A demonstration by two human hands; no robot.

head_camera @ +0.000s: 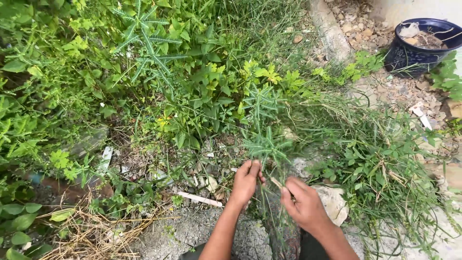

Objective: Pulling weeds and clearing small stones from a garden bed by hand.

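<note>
A tall, spiky green weed with narrow toothed leaves (263,139) rises straight up and away from both grips. The left hand (246,182) is closed around its thin stem; the right hand (304,204), just beside it, pinches a pale stalk piece (276,182).

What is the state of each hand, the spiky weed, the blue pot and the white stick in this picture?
left hand: fingers curled around the weed's stems
right hand: fingers pinching a thin stem
spiky weed: upright, rooted, green
blue pot: upright, holds dry soil and dead twigs, no live plant
white stick: lying flat on the ground
</note>
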